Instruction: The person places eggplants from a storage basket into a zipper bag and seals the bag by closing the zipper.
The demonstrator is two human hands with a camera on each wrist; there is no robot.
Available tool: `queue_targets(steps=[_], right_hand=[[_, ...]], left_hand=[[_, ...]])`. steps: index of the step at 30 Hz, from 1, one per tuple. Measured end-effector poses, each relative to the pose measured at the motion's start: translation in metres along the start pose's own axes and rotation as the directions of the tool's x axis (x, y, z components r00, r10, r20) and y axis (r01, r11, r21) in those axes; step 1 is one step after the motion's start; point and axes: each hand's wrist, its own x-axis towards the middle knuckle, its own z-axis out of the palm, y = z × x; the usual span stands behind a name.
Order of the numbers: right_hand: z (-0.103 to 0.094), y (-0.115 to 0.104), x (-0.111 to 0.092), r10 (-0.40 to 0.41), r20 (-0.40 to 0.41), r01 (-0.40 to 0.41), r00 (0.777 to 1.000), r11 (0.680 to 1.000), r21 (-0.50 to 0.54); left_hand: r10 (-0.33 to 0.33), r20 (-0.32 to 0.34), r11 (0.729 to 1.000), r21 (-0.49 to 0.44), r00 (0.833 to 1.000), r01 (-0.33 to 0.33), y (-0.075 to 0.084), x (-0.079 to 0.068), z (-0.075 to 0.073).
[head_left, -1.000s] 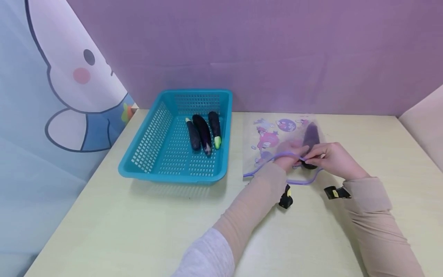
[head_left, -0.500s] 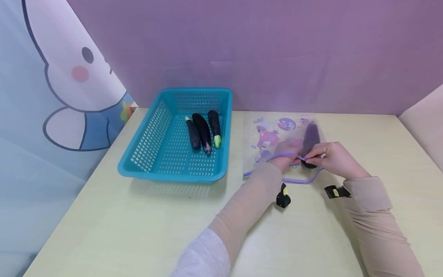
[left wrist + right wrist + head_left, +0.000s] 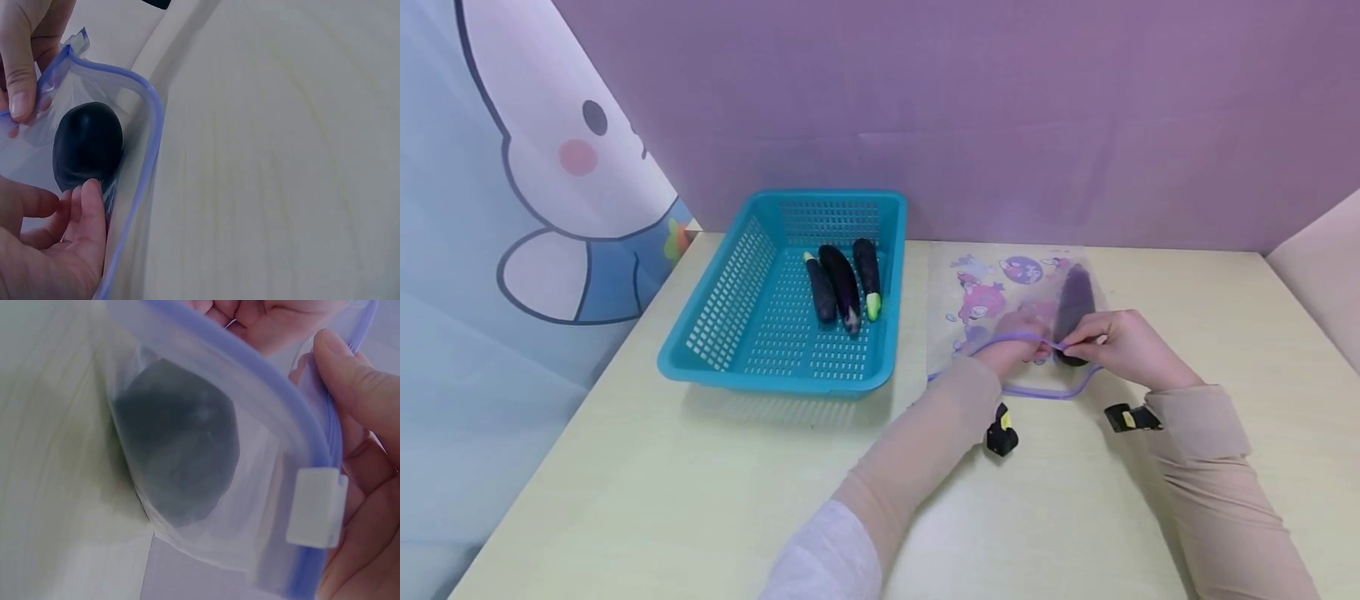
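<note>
Purple rim and clear plastic make up the printed zip bag (image 3: 992, 287), which lies on the pale wood-grain table (image 3: 760, 500), its mouth toward the person. Pink and violet cartoon figures cover its upper layer. One thick, dark purple eggplant (image 3: 1075, 300) lies inside, along the bag's right side, rounded end at the mouth.

Right hand (image 3: 1108, 342): thumb and fingertips pinch the purple rim of the upper layer, directly above the eggplant's near end. A white plastic slider (image 3: 317, 506) sits on the rim beside this hand.

Left hand (image 3: 59, 240): inserted through the mouth beneath the raised upper layer, fingers loosely bent, fingertips at the end of the eggplant. Whether they press on it cannot be told. The hands are near each other; contact between them cannot be confirmed.

Left of the bag and apart from it stands a rectangular turquoise plastic basket (image 3: 782, 385) with perforated walls and floor. Three slender, dark purple eggplants (image 3: 841, 287) lie side by side toward its right wall, the rightmost having a bright green stem end facing the person. A plain purple backdrop (image 3: 962, 125) rises behind the table.
</note>
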Motion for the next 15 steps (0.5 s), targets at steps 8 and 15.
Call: queue_targets(steps=[8, 15], right_hand=[[0.001, 0.001, 0.000, -0.002, -0.006, 0.002, 1.000, 1.000, 0.002], [0.000, 0.001, 0.000, -0.003, -0.004, 0.003, 1.000, 1.000, -0.005]], left_hand=[[0.012, 0.073, 0.987, -0.160, 0.997, 0.000, -0.001, -0.013, -0.005], [0.132, 0.199, 0.991, -0.008, 0.971, -0.133, -0.007, -0.017, -0.009]])
